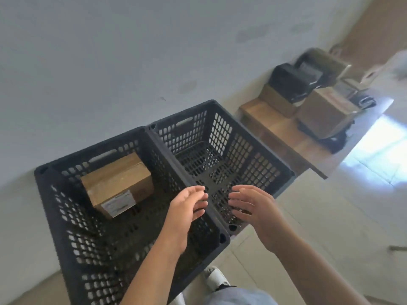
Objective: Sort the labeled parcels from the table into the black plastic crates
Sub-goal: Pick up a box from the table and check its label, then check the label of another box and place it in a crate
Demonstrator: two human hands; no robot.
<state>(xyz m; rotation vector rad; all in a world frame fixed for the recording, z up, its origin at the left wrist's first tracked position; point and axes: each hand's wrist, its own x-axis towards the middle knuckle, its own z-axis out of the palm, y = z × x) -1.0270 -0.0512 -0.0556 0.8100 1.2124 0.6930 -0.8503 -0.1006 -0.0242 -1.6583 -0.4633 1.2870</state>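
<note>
Two black plastic crates stand side by side against the wall: the left crate (72, 219) holds one labeled cardboard parcel (119, 183) at its far end, while the right crate (259, 159) looks bare. More parcels (326, 111) wait on the wooden table (275, 130), far right and well apart. My left hand (187, 212) and right hand (255, 208) hover over the shared rim, fingers relaxed, holding nothing. Next, I judge, I should turn right, grasp a parcel by both sides and read its label first.

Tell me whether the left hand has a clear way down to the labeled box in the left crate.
Probably yes: the left hand hovers empty over the open-topped left crate, with nothing covering the box.
</note>
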